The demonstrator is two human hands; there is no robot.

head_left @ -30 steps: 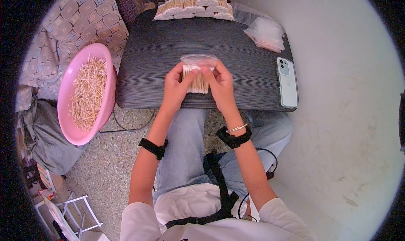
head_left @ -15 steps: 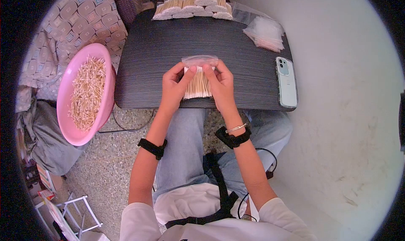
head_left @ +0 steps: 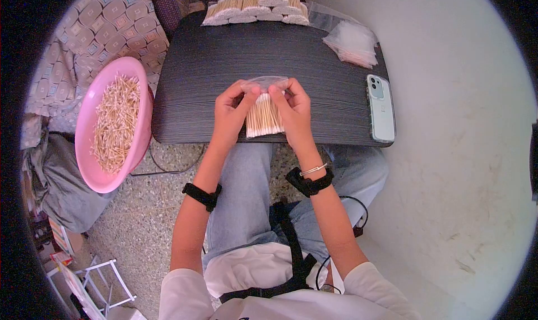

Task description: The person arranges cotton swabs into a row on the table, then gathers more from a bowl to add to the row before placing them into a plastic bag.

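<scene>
A clear plastic bag of cotton swabs is held at the near edge of the dark table, with the swabs standing side by side inside. My left hand pinches the upper left of the bag, thumb on top. On the upper right, my right hand grips it the same way. The thumbs are close together just below the bag's clear top flap. Fingertips behind the bag are hidden.
Filled swab bags are stacked at the table's far edge. Flat clear bags lie at the back right, above a phone. A pink tub of loose swabs stands left. A wall rises on the right.
The swabs in the bag sit slightly lower and nearer to me, and the top flap looks more folded. Both hands keep their grip with only slight movement.
</scene>
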